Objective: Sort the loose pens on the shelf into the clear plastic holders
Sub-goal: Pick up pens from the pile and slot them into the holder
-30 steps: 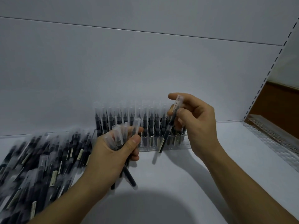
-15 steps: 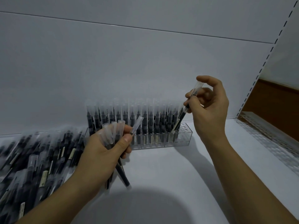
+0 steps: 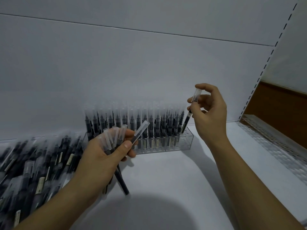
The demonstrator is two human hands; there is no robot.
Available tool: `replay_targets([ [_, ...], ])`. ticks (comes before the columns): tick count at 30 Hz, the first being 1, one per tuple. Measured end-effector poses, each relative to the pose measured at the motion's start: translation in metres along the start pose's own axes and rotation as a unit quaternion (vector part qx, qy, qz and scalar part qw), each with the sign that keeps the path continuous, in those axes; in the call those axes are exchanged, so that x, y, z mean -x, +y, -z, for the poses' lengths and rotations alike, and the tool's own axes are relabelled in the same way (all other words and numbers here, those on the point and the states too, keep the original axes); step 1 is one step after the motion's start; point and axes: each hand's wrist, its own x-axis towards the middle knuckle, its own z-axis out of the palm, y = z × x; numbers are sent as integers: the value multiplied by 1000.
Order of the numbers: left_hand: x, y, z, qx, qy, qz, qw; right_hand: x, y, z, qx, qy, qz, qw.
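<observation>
A clear plastic holder (image 3: 186, 141) stands on the white shelf against the back wall, filled with several upright black pens with clear caps. My right hand (image 3: 209, 113) pinches one pen (image 3: 191, 110) near its cap, tilted, its lower end at the holder's right end. My left hand (image 3: 103, 156) grips a bundle of several pens (image 3: 116, 138), caps up, in front of the holder's left half. A large pile of loose pens (image 3: 33, 163) lies on the shelf at the left.
A second clear holder (image 3: 274, 143) with empty holes lies along the right edge of the shelf (image 3: 174, 180). A slotted upright (image 3: 265, 63) and a brown panel stand at the right. A round shadow falls on the shelf near me.
My right hand has carried its pen from in front of the holder's middle rightward to the holder's right end. My left hand has kept its bundle almost still.
</observation>
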Motion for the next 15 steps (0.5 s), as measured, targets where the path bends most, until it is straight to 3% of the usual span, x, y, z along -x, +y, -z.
replay_targets([
  [15,0,-4,1,5,-3,8,1000,0,4,3,143,-106,31,984],
])
